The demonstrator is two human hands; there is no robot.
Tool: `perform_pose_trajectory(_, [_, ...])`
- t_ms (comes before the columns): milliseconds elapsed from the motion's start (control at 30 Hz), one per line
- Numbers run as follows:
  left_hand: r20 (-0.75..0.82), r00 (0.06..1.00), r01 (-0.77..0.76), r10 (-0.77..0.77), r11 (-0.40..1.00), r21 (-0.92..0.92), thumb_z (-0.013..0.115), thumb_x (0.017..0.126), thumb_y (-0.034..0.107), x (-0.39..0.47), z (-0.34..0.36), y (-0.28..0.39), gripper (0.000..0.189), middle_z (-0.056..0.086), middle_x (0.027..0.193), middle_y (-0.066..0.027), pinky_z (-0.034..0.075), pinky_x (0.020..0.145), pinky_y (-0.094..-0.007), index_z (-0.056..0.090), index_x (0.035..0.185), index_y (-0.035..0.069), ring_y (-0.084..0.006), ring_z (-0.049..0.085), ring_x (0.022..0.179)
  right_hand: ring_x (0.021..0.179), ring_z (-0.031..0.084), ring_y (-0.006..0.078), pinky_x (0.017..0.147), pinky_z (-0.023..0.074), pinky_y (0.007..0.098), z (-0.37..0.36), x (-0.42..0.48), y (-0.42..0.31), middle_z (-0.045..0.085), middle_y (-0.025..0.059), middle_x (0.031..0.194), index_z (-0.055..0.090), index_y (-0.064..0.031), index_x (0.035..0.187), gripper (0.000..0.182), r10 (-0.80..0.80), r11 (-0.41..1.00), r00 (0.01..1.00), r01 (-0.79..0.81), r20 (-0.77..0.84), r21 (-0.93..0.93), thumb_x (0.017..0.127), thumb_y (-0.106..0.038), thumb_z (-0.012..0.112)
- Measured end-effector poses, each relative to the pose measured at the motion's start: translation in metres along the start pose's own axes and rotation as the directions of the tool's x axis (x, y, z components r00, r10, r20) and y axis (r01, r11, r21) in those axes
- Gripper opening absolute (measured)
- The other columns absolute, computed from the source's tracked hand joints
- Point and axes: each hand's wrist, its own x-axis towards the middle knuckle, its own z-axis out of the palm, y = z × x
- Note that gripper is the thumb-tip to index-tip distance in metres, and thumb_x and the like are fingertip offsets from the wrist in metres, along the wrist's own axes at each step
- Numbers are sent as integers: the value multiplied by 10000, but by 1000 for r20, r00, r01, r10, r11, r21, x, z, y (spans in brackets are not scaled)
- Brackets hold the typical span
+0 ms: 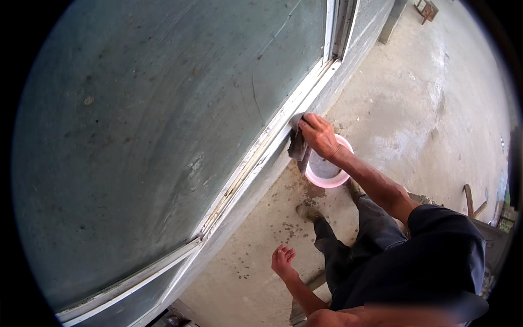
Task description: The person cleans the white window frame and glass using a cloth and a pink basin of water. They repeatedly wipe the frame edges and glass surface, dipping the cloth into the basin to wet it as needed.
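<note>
My right hand [320, 135] grips a dark, wet-looking cloth [299, 145] and presses part of it on the outer edge of a white window frame [265, 143]. The rest of the cloth hangs down beside the wall. My left hand [283, 260] hangs in the air above the floor, its fingers loosely curled, with nothing visible in it. Beneath my right forearm a pink basin [327, 182] stands on the floor, holding greyish water; my hand and the cloth cover part of it. A large window pane [163, 122], smeared and spotted, fills the left side.
Dark wet drops [292, 231] spot the concrete floor [392, 102] around my feet. The frame's lower track [229, 192] is dirty. A small wooden stool [428, 11] lies far off at the top right. Wooden pieces [470, 202] stand behind me.
</note>
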Motion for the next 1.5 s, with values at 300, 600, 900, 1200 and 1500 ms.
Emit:
perform_pose_trajectory(300, [-46, 996, 63, -70, 989, -138, 557, 953, 213, 5, -43, -36, 310, 636, 959, -140, 569, 729, -381, 595, 1157, -18, -282, 665, 825, 730, 556, 278, 625, 493, 367, 41, -22, -102, 494, 103, 832, 583, 4, 910, 269, -46, 989, 998, 52, -45, 140, 653, 35, 657])
perform_pose_trajectory(600, [-112, 993, 5, -21, 991, -136, 568, 948, 253, 4, -75, -24, 337, 629, 971, -139, 562, 733, -382, 601, 1159, -9, -284, 659, 825, 796, 546, 226, 647, 500, 327, 91, -54, -253, 473, 77, 901, 591, -9, 944, 260, -149, 922, 976, 80, 156, 380, 693, -70, 622])
perform_pose_trajectory(900, [-81, 997, 1, -9, 995, -103, 558, 958, 289, 14, -66, -28, 346, 636, 956, -105, 545, 733, -361, 610, 1155, 9, -245, 654, 831, 900, 624, 255, 705, 525, 351, 104, -85, -253, 627, 74, 991, 628, -46, 1098, 286, -33, 445, 959, -237, 280, 863, 831, 39, 567])
perform_pose_trajectory(1200, [132, 978, 174, -160, 980, -101, 554, 966, 324, 77, 42, -74, 379, 644, 1021, -102, 544, 810, -393, 595, 1193, 23, -254, 645, 908, 1032, 633, 143, 940, 486, 305, 58, -168, -102, 655, 52, 1164, 553, -8, 1299, 384, 99, -658, 404, -659, 909, 364, 936, 33, 437])
perform_pose_trajectory(1500, [241, 913, 309, -330, 943, 121, 540, 957, 266, 156, 162, -152, 408, 612, 1096, -149, 546, 865, -418, 549, 1225, -42, -268, 625, 962, 860, 584, 83, 759, 476, 244, 84, -286, 38, 641, 9, 1006, 570, -35, 1296, 491, 435, -605, 181, -667, 882, 435, 839, 65, 422])
